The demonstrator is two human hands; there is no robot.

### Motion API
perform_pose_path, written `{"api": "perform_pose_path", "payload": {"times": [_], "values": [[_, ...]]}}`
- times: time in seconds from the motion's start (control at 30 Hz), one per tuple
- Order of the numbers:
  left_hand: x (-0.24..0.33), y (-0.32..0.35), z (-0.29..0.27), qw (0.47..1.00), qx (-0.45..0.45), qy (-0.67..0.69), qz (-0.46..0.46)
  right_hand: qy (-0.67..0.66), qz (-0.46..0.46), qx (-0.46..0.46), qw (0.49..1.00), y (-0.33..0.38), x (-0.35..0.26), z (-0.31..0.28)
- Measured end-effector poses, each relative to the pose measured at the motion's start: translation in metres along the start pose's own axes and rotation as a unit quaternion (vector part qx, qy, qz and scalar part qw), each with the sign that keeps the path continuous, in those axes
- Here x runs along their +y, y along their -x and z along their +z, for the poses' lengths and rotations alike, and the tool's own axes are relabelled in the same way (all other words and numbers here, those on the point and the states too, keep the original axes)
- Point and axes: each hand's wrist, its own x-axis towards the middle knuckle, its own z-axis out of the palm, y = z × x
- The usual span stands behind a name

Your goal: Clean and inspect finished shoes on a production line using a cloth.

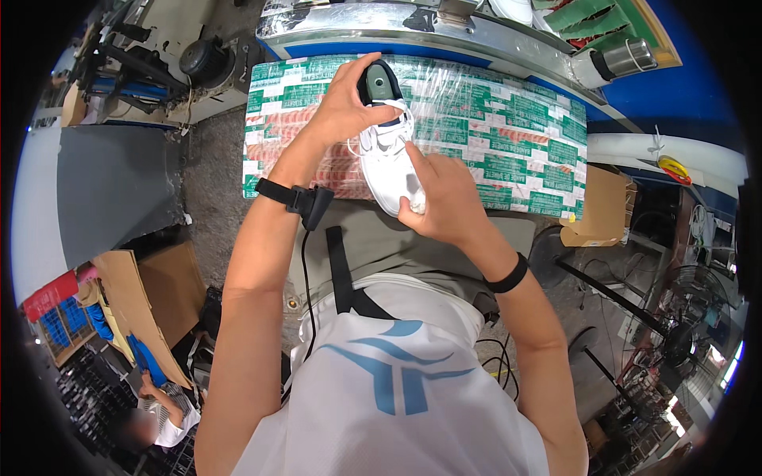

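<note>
A white lace-up sneaker (383,176) with a dark lining and a dark green insole lies toe toward me on the worktable (508,119), which is covered in green-and-white printed tape under clear film. My left hand (345,111) is closed around its heel and collar, fingers on the outer side and thumb across by the tongue. White laces (355,147) hang loose at its side. At the toe, my right hand (451,194) pinches a small white wad (417,204) against the sneaker's right side. Its index finger stretches along the upper near the laces.
Beyond the table runs a metal rail (357,25) with a steel cylinder (631,57) at its right end. A cardboard box (595,205) stands at the right, near a black fan (690,301). Another person (163,412) sits at lower left, behind cardboard sheets (139,305).
</note>
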Motion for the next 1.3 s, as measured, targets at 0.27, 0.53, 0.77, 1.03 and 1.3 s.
{"api": "perform_pose_path", "payload": {"times": [0.27,0.53,0.77,1.03,1.3], "values": [[-0.001,0.002,-0.006,1.000,-0.009,0.024,-0.005,0.051,0.023,-0.058,0.997,0.021,-0.023,-0.011],[-0.006,-0.004,-0.003,1.000,-0.025,0.016,0.007,0.017,-0.024,0.071,0.997,-0.012,-0.014,-0.003],[-0.003,0.001,-0.013,0.997,-0.054,0.035,-0.034,-0.001,0.024,-0.055,0.998,0.008,-0.026,-0.025],[-0.038,0.012,-0.042,0.953,-0.083,0.291,-0.029,-0.055,0.135,0.069,0.987,-0.001,0.025,0.024],[-0.012,0.114,-0.008,0.875,0.103,0.360,-0.306,-0.213,0.135,-0.008,0.968,0.004,-0.011,0.056]]}}
